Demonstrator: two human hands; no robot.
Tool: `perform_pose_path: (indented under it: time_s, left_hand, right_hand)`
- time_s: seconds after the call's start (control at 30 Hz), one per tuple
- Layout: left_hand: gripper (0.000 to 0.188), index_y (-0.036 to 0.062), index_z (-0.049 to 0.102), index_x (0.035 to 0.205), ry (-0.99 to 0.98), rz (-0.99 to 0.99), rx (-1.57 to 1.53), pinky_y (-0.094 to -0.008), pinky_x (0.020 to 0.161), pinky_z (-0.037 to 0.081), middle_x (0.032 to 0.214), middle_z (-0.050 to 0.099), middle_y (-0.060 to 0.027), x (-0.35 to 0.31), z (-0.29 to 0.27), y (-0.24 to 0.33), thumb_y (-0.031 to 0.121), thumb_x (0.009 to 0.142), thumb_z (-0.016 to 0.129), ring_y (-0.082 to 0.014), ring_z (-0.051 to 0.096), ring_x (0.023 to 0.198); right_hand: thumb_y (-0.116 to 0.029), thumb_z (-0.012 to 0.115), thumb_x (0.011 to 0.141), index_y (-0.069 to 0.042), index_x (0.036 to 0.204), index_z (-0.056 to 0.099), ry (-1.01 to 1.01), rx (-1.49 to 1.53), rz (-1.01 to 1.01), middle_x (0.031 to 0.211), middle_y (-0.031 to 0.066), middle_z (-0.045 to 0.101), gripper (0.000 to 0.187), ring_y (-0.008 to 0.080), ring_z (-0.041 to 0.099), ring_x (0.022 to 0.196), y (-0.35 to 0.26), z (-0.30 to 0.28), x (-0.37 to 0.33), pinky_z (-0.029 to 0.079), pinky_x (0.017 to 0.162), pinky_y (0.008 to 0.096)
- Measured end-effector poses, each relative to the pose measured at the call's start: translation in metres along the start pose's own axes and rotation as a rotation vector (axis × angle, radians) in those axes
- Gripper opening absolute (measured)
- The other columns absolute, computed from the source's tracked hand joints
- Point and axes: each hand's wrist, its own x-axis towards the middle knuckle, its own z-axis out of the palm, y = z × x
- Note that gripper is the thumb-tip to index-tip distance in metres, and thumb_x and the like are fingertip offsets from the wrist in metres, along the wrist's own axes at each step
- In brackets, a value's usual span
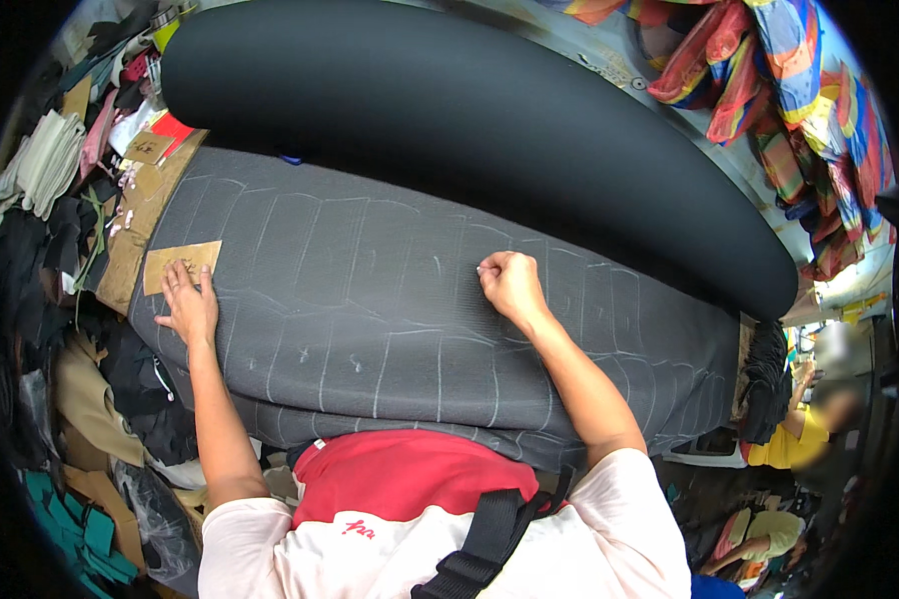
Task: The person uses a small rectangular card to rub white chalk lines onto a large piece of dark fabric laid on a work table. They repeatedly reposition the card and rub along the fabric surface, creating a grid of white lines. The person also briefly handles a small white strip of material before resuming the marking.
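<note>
A wide sheet of grey fabric [370, 299] lay spread across the table, covered with white chalk outlines [440, 359] of repeated panel shapes. The left hand [188, 304] rested flat at the fabric's left edge, fingers [175, 282] spread open and pressing down on a tan cardboard template [180, 265] that lay partly on the cloth, partly over its edge. The right hand [509, 283] sat near the middle of the fabric, curled into a closed fist with its knuckles against the cloth; something small and pale showed at the fingertips, too small to identify.

Beyond the fabric, on the far side, a long black roll [469, 110] ran from left to right. At the left, heaps of cut pieces and cardboard patterns [60, 200] were piled up. Colourful striped bags [769, 90] hung at the far right. Another person in a yellow shirt [799, 439] sat low at the right.
</note>
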Motion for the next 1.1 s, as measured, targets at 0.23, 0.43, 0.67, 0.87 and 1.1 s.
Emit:
perform_pose_path:
  time_s: [0.23,0.43,0.67,0.87,1.1]
  left_hand:
    - [0.060,0.0125,0.037,0.139,0.003,0.007,-0.007,-0.0743,0.096,0.014,0.147,0.030,-0.0092,-0.001,-0.002,0.001,0.048,0.091,0.043,-0.0277,0.023,0.137]
    - [0.060,0.0123,0.039,0.138,0.026,0.016,-0.029,-0.0735,0.096,0.015,0.146,0.032,-0.0085,-0.002,-0.001,-0.001,0.047,0.090,0.045,-0.0278,0.025,0.136]
    - [0.049,0.0093,0.066,0.104,0.040,0.233,-0.316,-0.0566,0.105,0.019,0.128,0.054,-0.0079,-0.014,-0.018,0.003,0.048,0.074,0.067,-0.0234,0.042,0.127]
    - [0.059,0.0119,0.063,0.106,-0.095,0.353,-0.382,-0.0547,0.104,0.023,0.131,0.048,-0.0144,-0.016,-0.028,0.003,0.037,0.056,0.082,-0.0301,0.038,0.128]
    - [0.061,0.0128,0.061,0.110,-0.071,0.115,-0.333,-0.0533,0.103,0.023,0.137,0.035,-0.0281,0.003,-0.025,0.018,0.032,0.056,0.081,-0.0409,0.028,0.131]
  right_hand:
    - [-0.006,0.063,0.071,0.002,0.073,0.067,-0.252,-0.193,-0.026,0.074,0.0218,0.064,0.009,0.0339,0.065,0.070,-0.004,0.000,-0.006,0.052,0.068,0.0394]
    - [-0.007,0.065,0.075,0.002,0.078,0.068,-0.353,0.209,0.197,0.065,0.0133,0.064,0.010,0.0142,0.062,0.061,-0.043,0.027,0.013,0.049,0.060,0.0292]
    - [-0.007,0.062,0.081,0.002,0.081,0.062,-0.162,0.321,-0.247,0.071,0.0108,0.061,0.009,0.0176,0.058,0.060,-0.111,0.119,0.040,0.047,0.057,0.0300]
    - [-0.010,0.060,0.083,-0.002,0.085,0.058,-0.054,0.279,-0.478,0.079,0.0131,0.061,0.008,0.0291,0.060,0.071,-0.162,0.183,0.039,0.048,0.064,0.0377]
    - [-0.006,0.063,0.079,-0.002,0.081,0.059,-0.031,0.305,-0.535,0.073,0.0102,0.060,0.006,0.0258,0.058,0.067,-0.157,0.184,0.036,0.047,0.061,0.0359]
